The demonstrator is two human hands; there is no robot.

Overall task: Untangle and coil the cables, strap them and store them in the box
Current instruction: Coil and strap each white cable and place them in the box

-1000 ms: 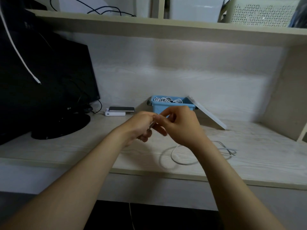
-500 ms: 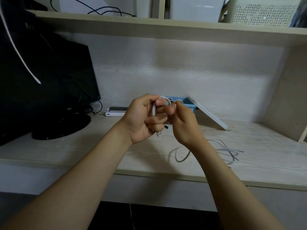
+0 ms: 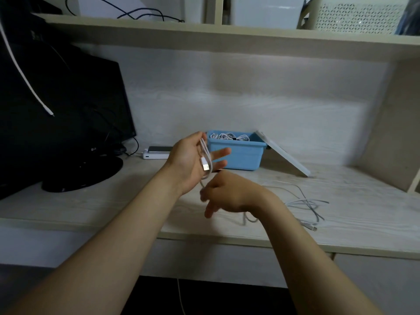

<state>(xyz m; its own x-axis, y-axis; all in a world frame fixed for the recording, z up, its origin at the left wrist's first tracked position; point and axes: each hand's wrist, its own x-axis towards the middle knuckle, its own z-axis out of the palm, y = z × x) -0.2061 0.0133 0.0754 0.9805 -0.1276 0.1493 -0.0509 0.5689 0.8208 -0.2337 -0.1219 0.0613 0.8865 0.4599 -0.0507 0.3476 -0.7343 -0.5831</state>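
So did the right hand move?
Yes. The right hand went down and a little left. It was up in front of the box, and now it is wholly below the box.

Dim indoor scene under soft, diffuse light. The brightest area is a pale band on the back wall [image 3: 250, 87] above the blue box [image 3: 236, 155], just beneath the upper shelf [image 3: 227, 39], whose underside lies in shade. Left of the box, the monitor [image 3: 56, 98] sinks to near-black with little detail. In front of the box, the forearms throw faint shadows on the desk [image 3: 113, 201]; right of it, the leaning lid [image 3: 284, 153] shades the surface beneath. The right hand [image 3: 229, 194], in front of the box, is smeared by motion blur. The left hand [image 3: 193, 160] is sharper, and the plug of its cable [image 3: 205, 153] shows a small glint. Far from the box, straight edges bow with wide-angle distortion.
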